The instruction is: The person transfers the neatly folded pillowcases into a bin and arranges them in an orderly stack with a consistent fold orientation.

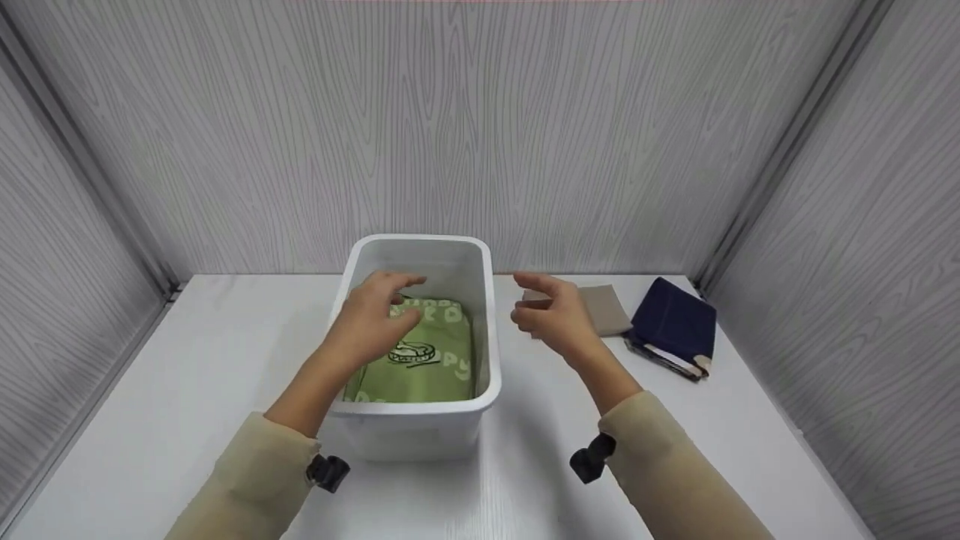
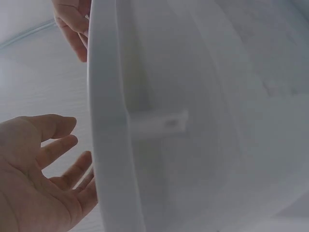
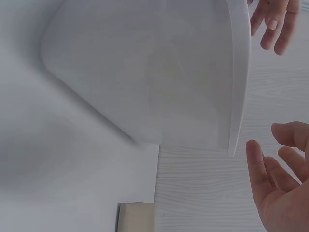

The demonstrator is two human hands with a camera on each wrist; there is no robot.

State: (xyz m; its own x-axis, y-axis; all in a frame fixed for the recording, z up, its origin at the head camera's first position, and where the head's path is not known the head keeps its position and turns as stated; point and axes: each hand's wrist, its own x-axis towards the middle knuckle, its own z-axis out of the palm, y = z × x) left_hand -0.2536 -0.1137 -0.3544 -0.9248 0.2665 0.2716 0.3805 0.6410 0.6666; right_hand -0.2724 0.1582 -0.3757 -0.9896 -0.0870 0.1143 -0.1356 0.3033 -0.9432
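A white plastic bin (image 1: 489,330) stands on the table, and a folded green cloth (image 1: 439,379) with pale letters and a black line drawing lies inside it. Over the bin's left part hovers my left hand (image 1: 371,315), fingers bent loosely and apart from the thumb, holding nothing. To the right of the bin, my right hand (image 1: 559,315) is raised in the air with fingers loosely curved and nothing between them. Both wrist views show the bin's outer wall (image 2: 193,164) close up, with relaxed fingers near its rim (image 3: 240,87). The left hand covers part of the cloth.
Behind the right hand lies a flat beige item (image 1: 606,309) near the table's back edge. A dark navy folded item (image 1: 675,319) with a pale corner lies farther right. Grey wood-grain panels (image 1: 420,135) enclose the white table (image 1: 187,390) at the back and sides.
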